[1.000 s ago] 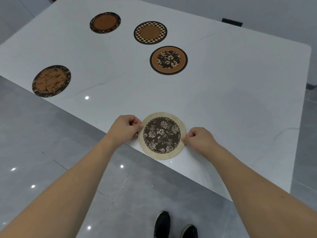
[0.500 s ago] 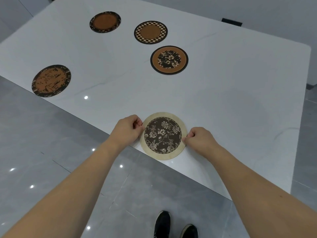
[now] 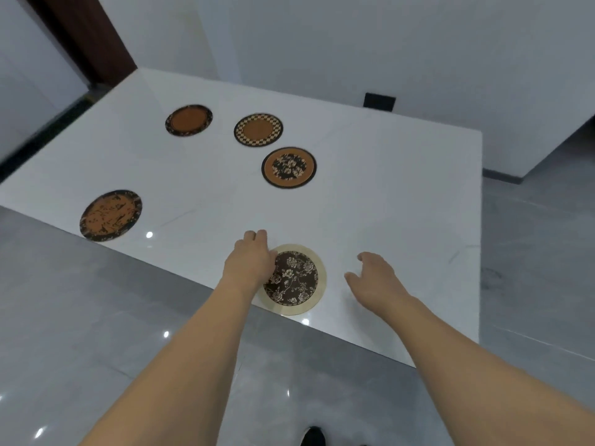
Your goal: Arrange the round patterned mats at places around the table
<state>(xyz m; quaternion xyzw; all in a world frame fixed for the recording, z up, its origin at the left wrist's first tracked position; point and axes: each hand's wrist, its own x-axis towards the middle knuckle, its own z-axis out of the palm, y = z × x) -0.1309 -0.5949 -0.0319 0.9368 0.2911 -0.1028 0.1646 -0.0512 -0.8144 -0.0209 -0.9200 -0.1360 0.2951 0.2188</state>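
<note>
A cream-rimmed mat with a dark floral centre [image 3: 294,280] lies flat at the near edge of the white table [image 3: 386,204]. My left hand [image 3: 251,257] hovers over its left rim with fingers loosely curled, holding nothing. My right hand [image 3: 375,278] is spread to the right of the mat, apart from it. An orange mat with a dark floral centre [image 3: 288,167] lies mid-table. Behind it sit a checker-rimmed mat [image 3: 258,129] and a dark-rimmed orange mat [image 3: 189,120]. A mottled orange and black mat [image 3: 110,215] lies near the left edge.
Grey glossy floor tiles surround the table. White walls stand behind, with a black socket [image 3: 379,102] on one and a dark door frame [image 3: 83,37] at the far left. My shoe [image 3: 312,436] shows below the near edge.
Both hands have let go of the cream-rimmed mat; the left has lifted forward over its rim and the right has moved off to the right and spread. The view has tilted upward.
</note>
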